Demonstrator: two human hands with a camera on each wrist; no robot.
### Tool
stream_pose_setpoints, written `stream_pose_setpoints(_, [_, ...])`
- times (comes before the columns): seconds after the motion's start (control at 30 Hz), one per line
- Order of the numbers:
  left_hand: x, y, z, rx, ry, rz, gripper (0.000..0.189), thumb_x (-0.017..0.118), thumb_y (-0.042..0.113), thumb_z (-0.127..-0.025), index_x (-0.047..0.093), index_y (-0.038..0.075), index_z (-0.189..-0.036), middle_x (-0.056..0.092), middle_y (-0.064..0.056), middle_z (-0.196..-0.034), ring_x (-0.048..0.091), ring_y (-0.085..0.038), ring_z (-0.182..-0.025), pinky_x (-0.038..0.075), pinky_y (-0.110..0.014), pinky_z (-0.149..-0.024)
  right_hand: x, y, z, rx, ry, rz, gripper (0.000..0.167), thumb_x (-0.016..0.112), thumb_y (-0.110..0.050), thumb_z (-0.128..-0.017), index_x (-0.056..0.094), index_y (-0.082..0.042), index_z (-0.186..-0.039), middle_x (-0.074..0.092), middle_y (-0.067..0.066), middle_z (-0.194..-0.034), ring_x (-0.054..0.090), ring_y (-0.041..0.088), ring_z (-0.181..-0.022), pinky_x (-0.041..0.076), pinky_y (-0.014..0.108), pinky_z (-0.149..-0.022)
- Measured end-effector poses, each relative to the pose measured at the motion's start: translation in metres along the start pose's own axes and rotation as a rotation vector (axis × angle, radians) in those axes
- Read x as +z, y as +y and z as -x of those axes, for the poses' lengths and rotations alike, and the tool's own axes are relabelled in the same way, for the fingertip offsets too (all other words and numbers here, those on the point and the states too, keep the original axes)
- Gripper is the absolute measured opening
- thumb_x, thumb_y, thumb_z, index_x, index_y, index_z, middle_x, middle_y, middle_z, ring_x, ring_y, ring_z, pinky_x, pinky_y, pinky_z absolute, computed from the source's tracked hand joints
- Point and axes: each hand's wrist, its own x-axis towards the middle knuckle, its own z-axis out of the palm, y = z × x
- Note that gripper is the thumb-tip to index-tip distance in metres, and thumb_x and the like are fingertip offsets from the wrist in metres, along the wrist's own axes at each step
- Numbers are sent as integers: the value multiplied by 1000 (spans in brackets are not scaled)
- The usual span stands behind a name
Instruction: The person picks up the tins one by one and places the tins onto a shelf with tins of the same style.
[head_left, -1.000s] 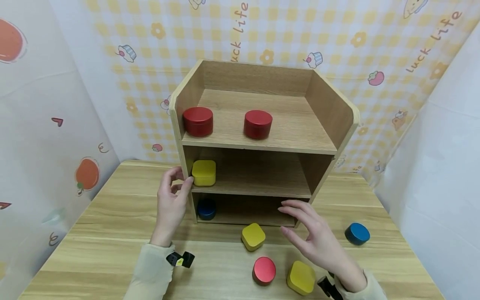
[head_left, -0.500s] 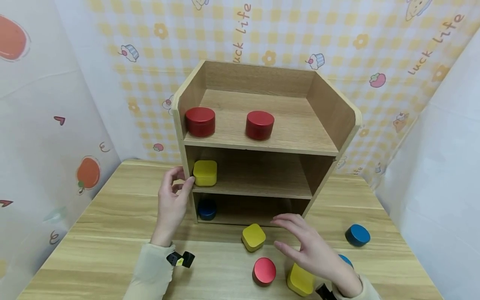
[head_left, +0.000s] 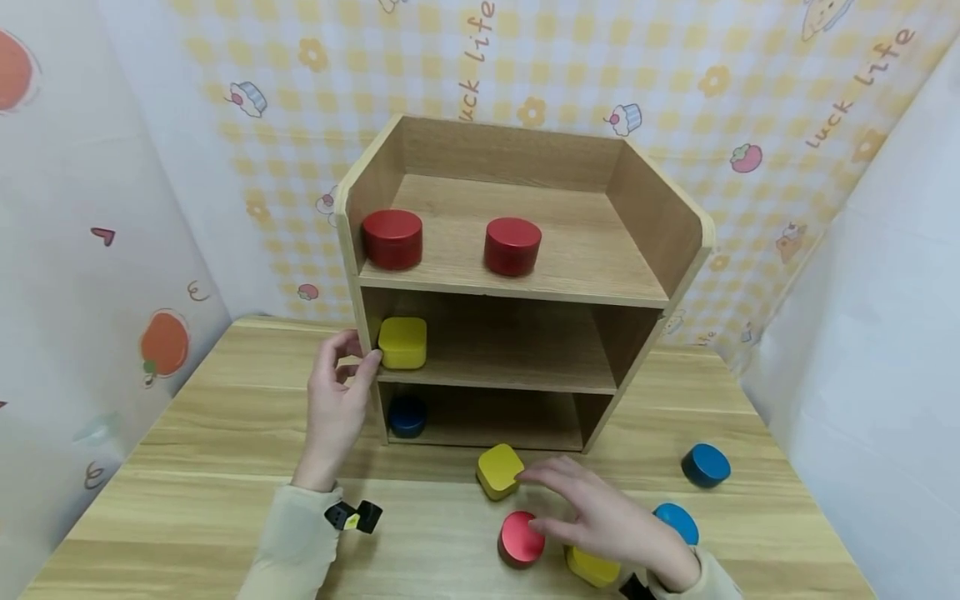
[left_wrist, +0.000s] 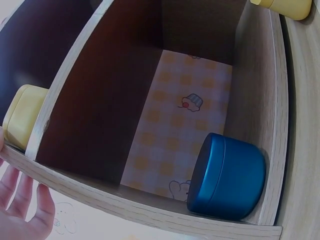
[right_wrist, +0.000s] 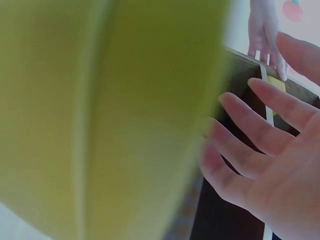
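Observation:
My left hand holds the left side panel of a wooden three-tier shelf, its thumb at the panel's front edge beside a yellow square tin on the middle tier. My right hand hovers over the table with fingers spread, holding nothing. Its fingertips are close to one yellow tin and a red round tin; whether they touch is unclear. Another yellow tin lies partly hidden beneath this hand; in the right wrist view a blurred yellow tin fills the left side.
Two dark red round tins stand on the top tier. A blue round tin sits at the left of the bottom tier. Two more blue tins lie on the table to the right. A patterned cloth hangs behind.
My right hand has moved left and toward me, away from the shelf's lower right, over the red and yellow tins. A blue tin behind it has come into view. My left hand stays put.

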Motion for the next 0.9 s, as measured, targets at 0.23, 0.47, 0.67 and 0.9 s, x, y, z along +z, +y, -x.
stream_pose_setpoints(0.23, [0, 1, -1, -3, 0, -1, 31, 60, -6, -93, 49, -13, -122, 51, -6, -103, 49, -12, -96, 43, -25, -79, 6, 0, -1, 13, -95, 5, 50, 65, -41, -94, 55, -17, -136, 55, -9, -131, 50, 17, -122, 46, 42, -98])
stream_pose_setpoints(0.47, [0, 2, -1, -12, 3, 3, 31, 60, -6, -93, 49, -13, -121, 51, -7, -102, 49, -13, -97, 42, -24, -79, 9, -1, 0, 0, -156, 56, 59, 73, -35, -89, 52, -14, -140, 53, -5, -136, 48, 23, -126, 42, 45, -101])
stream_pose_setpoints(0.67, [0, 2, -1, -24, 0, 1, 31, 60, -6, -94, 49, -13, -122, 51, -6, -103, 48, -12, -97, 42, -26, -80, 11, -3, -1, 47, -211, 92, 66, 76, -35, -86, 49, -15, -142, 54, -6, -134, 47, 24, -126, 40, 48, -103])
stream_pose_setpoints(0.9, [0, 2, -1, -22, -1, 0, 31, 60, -5, -94, 49, -13, -122, 51, -8, -103, 48, -12, -97, 42, -27, -80, 20, -4, -2, 83, -238, 126, 67, 78, -40, -82, 52, -17, -140, 57, -7, -128, 50, 20, -119, 41, 46, -100])
